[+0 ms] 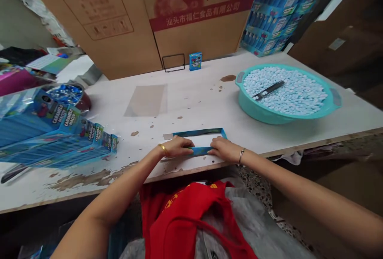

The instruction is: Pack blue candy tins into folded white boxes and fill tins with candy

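Note:
A shallow blue cardboard display tray [202, 151] with a pale inside lies near the table's front edge. My left hand [178, 146] grips its front left corner, with the fingers bent over the wall. At the front right corner my right hand [225, 149] closes on the same wall, thumb and fingers pinching it. Parts of both end walls are hidden behind my hands. Beyond it, a sheet of clear plastic film [146, 100] is flat on the table. One small blue candy box [195, 61] stands upright at the back.
To the right is a turquoise basin [269, 114] full of pale blue candies, a dark scoop-like strip [271, 90] on top. Stacked blue candy boxes [56, 127] and a bowl of blue wrapped pieces [68, 94] occupy the left. Large cartons [194, 37] and wrapped packs [269, 23] line the back.

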